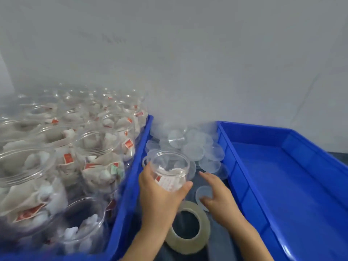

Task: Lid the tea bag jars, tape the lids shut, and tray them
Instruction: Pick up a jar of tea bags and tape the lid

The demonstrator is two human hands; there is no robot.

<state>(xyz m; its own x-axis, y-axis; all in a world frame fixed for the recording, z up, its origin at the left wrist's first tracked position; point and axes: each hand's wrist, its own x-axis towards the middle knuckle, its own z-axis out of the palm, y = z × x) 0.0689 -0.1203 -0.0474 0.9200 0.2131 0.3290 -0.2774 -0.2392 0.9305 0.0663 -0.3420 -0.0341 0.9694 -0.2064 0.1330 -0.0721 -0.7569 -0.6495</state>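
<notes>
Gripping an unlidded tea bag jar (170, 171) at centre, left hand (160, 193) presents its mouth; right hand (216, 194), fingers spread, empty, reaches a loose lid (203, 194) at 3 o'clock.

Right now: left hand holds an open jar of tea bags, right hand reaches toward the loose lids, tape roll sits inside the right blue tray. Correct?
Not quite. The head view shows the tape roll on the dark surface between the two trays, not in the right blue tray. The rest holds: left hand holds the open jar, right hand reaches toward the loose lids.
</notes>
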